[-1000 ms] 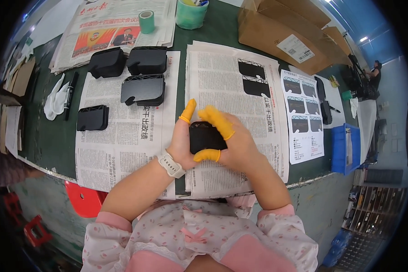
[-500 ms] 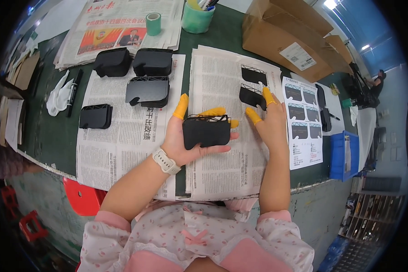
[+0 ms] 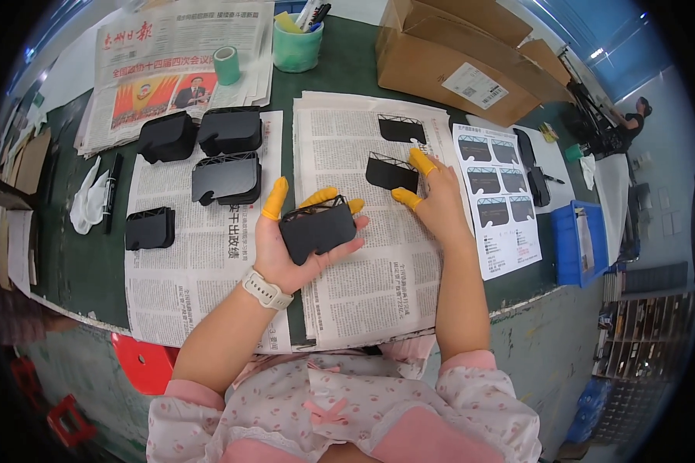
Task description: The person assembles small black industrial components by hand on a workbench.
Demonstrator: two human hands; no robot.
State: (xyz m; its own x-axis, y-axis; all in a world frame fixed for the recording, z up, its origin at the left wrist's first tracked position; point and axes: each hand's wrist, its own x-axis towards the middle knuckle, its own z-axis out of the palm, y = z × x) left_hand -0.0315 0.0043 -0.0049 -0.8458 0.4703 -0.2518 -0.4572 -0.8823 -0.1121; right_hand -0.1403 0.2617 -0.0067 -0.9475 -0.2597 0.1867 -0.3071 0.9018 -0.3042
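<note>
My left hand (image 3: 313,258) supports a small stack of thin black plates (image 3: 320,228) on its palm and fingers; each plate has a notch in its lower edge and an openwork lattice along the top. With thumb and a fingertip, my right hand (image 3: 434,194) grips the right end of a single black plate (image 3: 391,171) over the newspaper. Whether that plate is fully off the paper I cannot tell. Just beyond it, another black plate (image 3: 401,129) lies flat. Yellow finger cots (image 3: 274,198) cover several of my fingertips.
Left of my hands, several stacks of black plates (image 3: 226,177) rest on newspaper (image 3: 185,285). A printed sheet (image 3: 510,258) and a blue bin (image 3: 581,243) are at the right. Behind stand a cardboard box (image 3: 425,65), a green pen cup (image 3: 296,50) and a tape roll (image 3: 226,65).
My right hand has closed on the nearer single plate, which now sits more tilted. The stack in my left hand has turned slightly. The whole view has shifted.
</note>
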